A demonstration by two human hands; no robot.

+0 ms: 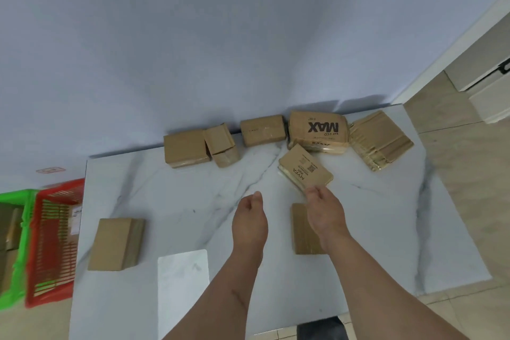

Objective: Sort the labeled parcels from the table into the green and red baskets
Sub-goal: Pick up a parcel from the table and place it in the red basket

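Holding a small brown parcel [305, 172] printed MYFA, the right hand [324, 211] pinched its near end and kept it lifted off the marble desk [176, 201], toward the far right part. The left hand [249, 218] hovered beside it, loosely curled, holding nothing. 5 more parcels sat along the far edge (the MAX parcel [317, 130] among them). Past the left edge stood the red basket [55, 243] and green basket [16, 243], side by side on the floor.
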